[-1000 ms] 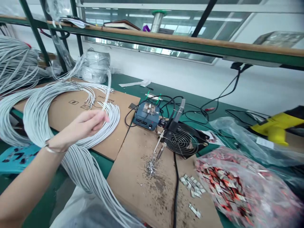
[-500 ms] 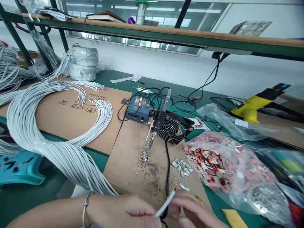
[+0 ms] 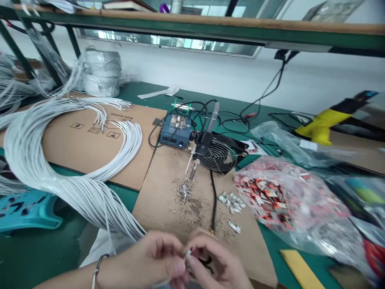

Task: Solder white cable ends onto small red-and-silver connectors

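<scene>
At the bottom centre, my left hand, with a bracelet at the wrist, pinches a white cable. My right hand meets it fingertip to fingertip, closed around the cable's small pale end. The fingers hide most of that end. Beyond my hands, a soldering iron is clamped above a pile of solder bits on a cardboard sheet. Small metal pieces lie to the right of a black cord.
A large bundle of white cables curves across the left. Behind stand a blue soldering station and a fan. To the right are a plastic bag of red and silver parts, a yellow heat gun and a yellow strip.
My hands have come together around the cable end, and my right hand has shifted left. The pale piece that stuck out between them is now mostly covered. The camera view has tilted down slightly.
</scene>
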Tool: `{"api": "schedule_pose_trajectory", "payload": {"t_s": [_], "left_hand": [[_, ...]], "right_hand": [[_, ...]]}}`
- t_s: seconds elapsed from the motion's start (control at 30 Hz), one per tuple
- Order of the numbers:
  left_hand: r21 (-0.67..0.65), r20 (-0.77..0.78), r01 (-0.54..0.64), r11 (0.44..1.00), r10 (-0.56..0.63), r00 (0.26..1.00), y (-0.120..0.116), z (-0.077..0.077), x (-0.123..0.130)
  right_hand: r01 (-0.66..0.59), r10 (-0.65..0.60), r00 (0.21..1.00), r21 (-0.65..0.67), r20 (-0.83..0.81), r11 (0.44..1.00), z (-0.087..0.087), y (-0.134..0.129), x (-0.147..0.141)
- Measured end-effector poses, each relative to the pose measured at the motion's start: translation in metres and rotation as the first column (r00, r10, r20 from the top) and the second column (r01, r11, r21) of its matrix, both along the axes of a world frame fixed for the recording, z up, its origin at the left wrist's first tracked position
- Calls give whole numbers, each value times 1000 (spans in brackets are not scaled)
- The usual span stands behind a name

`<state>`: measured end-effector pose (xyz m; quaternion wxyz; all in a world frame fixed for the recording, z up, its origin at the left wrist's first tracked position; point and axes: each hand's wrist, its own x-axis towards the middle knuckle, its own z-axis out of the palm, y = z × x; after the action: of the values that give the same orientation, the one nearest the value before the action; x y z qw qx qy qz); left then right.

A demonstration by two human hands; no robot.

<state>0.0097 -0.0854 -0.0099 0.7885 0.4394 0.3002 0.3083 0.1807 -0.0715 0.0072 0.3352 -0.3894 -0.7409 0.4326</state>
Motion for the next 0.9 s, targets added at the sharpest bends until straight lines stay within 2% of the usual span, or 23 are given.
{"api": "schedule_pose_trajectory", "payload": {"t_s": [0.1, 0.2, 0.3, 0.47, 0.57, 0.63, 0.7, 0.8, 0.9], "left_hand": [[-128, -30, -118, 985, 115, 993, -1, -1, 2], [-132, -95, -119, 984, 107, 990, 1, -2, -2], [-68, -166, -98, 993, 85, 982, 0, -1, -6], [99, -324, -116, 988, 143, 935, -4, 3, -6], [118, -368, -116, 986, 152, 917, -4, 1, -4], [189, -409, -115, 975, 185, 893, -3, 0, -4], [332, -456, -104, 938, 256, 852, -2, -1, -5], [532, -490, -66, 844, 370, 789, 0, -1, -7], [630, -475, -37, 775, 423, 771, 1, 0, -7]], "right_hand": [[32, -33, 999, -59, -27, 998, 3, -2, -5], [57, -62, 997, -128, -38, 990, 4, -1, -6], [43, -49, 998, -157, -37, 987, 4, 0, -4], [30, -37, 998, -141, -47, 990, 2, 0, -3], [91, -99, 994, -133, -54, 987, -1, -1, -6], [140, -148, 987, -112, -63, 984, -2, -1, -8], [180, -187, 980, -96, -71, 979, -1, -1, -9], [217, -224, 972, -87, -71, 972, 2, -1, -10], [217, -221, 974, -75, -58, 973, 4, 1, -8]]}}
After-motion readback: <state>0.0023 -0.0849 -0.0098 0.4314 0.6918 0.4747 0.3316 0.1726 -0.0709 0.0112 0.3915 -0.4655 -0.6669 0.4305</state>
